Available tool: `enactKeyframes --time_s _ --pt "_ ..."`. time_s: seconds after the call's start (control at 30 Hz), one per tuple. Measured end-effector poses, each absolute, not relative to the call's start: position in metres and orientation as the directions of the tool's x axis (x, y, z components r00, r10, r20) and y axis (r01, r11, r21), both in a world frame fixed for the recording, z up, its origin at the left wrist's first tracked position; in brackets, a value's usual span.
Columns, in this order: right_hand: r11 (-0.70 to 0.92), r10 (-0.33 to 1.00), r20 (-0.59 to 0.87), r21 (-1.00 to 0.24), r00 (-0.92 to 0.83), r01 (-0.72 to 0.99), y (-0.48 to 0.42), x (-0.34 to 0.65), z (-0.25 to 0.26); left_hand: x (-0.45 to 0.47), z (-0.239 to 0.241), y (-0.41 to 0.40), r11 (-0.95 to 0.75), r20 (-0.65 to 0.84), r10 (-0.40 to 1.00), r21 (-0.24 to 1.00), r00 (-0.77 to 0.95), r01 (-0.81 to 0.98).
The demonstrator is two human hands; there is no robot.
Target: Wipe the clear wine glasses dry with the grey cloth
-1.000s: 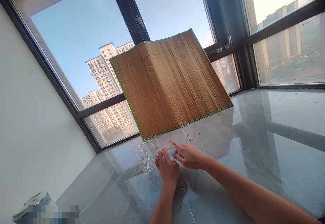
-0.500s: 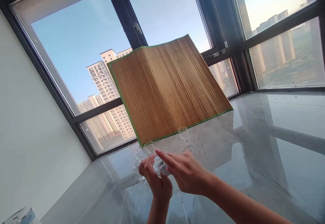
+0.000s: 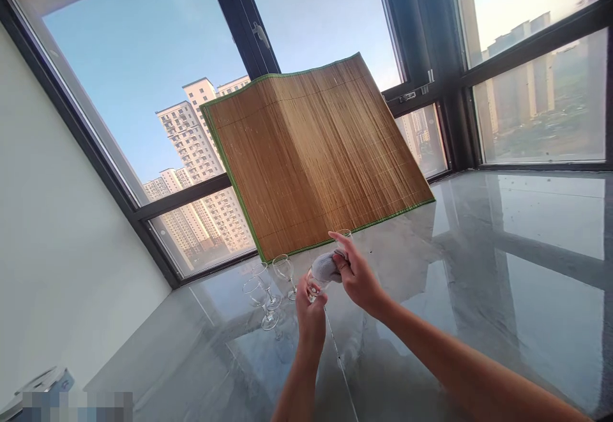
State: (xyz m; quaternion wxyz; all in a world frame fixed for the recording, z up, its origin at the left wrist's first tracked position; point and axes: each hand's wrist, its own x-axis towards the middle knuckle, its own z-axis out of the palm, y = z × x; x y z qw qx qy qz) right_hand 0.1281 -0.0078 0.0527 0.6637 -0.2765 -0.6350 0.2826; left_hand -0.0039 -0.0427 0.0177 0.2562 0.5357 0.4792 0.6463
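My left hand (image 3: 310,310) is closed round the stem of a small clear wine glass (image 3: 313,283), held tilted above the grey marble surface (image 3: 479,294). My right hand (image 3: 357,273) presses a grey cloth (image 3: 326,264) into the glass's bowl, index finger stretched out. Three more empty wine glasses (image 3: 268,285) stand upright just left of my hands. Another glass (image 3: 343,235) is mostly hidden behind my right fingers.
A bamboo mat with green edging (image 3: 311,154) leans against the dark window frame (image 3: 239,20) behind the glasses. A white wall (image 3: 62,230) rises on the left. A pale object (image 3: 43,380) sits at the bottom left corner.
Both hands have lifted the glass off the surface and raised it; the cloth has gone from beside the glass into its bowl. The standing glasses have not moved.
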Motion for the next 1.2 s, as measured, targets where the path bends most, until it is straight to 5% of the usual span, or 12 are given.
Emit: enactKeyframes --time_s 0.13,0.27,0.4,0.57,0.7,0.87,1.0,1.2 --pt "0.659 0.711 0.678 -0.735 0.187 0.158 0.008 0.126 0.035 -0.003 0.019 -0.041 -0.329 0.234 0.915 0.903 -0.328 -0.275" --pt "0.611 0.761 0.648 -0.712 -0.011 0.347 0.014 0.117 0.016 -0.007 0.031 -0.043 -0.344 0.195 0.933 0.725 -0.301 -0.597" --pt "0.582 0.81 0.548 -0.705 -0.21 0.405 0.012 0.106 0.005 -0.011 0.032 -0.038 -0.328 0.102 0.931 0.658 -0.351 -0.678" --pt "0.624 0.761 0.486 -0.729 -0.43 0.281 0.008 0.101 -0.001 -0.011 0.023 -0.033 -0.344 0.087 0.915 0.679 -0.394 -0.649" --pt "0.67 0.72 0.571 -0.72 -0.395 0.182 0.002 0.102 -0.002 -0.011 0.023 -0.034 -0.337 0.092 0.917 0.697 -0.387 -0.633" --pt "0.488 0.782 0.462 -0.871 -0.418 -0.05 -0.004 0.103 0.013 -0.016 0.028 -0.032 -0.29 0.058 0.928 0.732 -0.368 -0.617" --pt "0.594 0.795 0.603 -0.796 -0.07 -0.116 0.004 0.121 0.039 -0.015 0.02 -0.033 -0.24 0.072 0.947 0.805 -0.313 -0.542" --pt "0.677 0.619 0.607 -0.734 0.498 0.054 0.017 0.164 0.074 0.015 -0.003 -0.038 -0.295 0.298 0.936 0.955 -0.186 0.041"
